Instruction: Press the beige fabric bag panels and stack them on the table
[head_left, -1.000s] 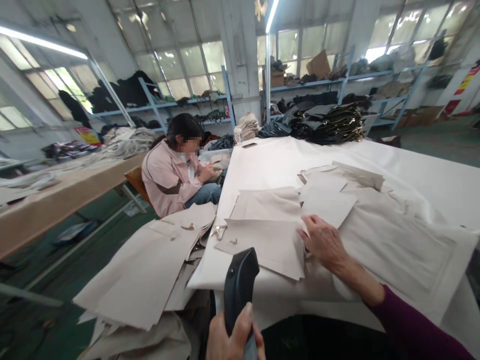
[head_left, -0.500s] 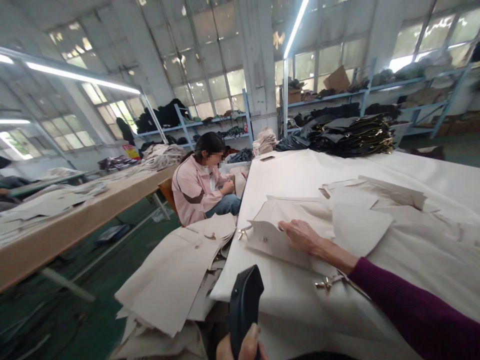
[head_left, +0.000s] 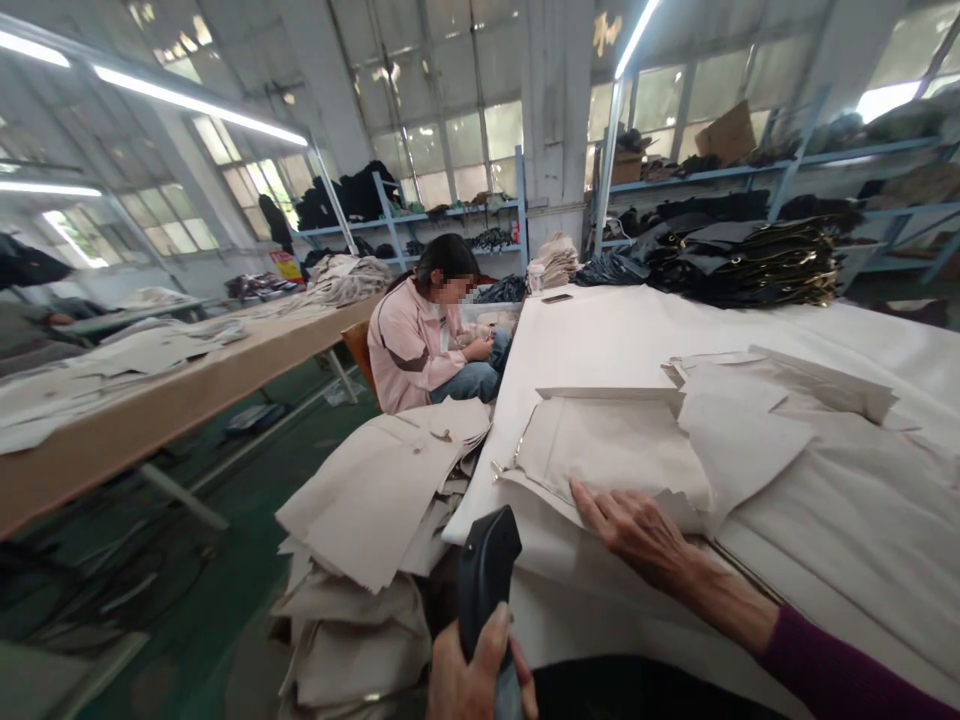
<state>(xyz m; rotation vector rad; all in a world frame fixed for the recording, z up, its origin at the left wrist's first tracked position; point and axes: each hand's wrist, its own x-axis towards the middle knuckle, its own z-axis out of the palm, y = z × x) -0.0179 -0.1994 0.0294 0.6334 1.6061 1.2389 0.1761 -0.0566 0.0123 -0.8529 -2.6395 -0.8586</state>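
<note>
My left hand (head_left: 480,665) is wrapped round the grip of a black handheld tool (head_left: 487,560), held upright at the table's near edge; its exact kind does not show. On the white-covered table, my right hand (head_left: 630,525) lies with fingers stretched out and pressed on the near part of a beige fabric piece (head_left: 611,440). Gold-coloured zipper teeth and metal hardware (head_left: 506,470) show along that piece's left end. The purple sleeve (head_left: 832,660) of my right arm comes in from the lower right.
Beige panels (head_left: 390,470) hang in a stack off the table's left side. More beige pieces (head_left: 847,470) lie at the right. A seated co-worker (head_left: 420,340) works beyond the table corner. Dark goods with gold edges (head_left: 750,260) and a phone (head_left: 557,298) lie at the back.
My right hand has let go of the lifted near flap, which now lies down, and rests flat on the fabric. The view has shifted left; my left hand still grips the black tool.
</note>
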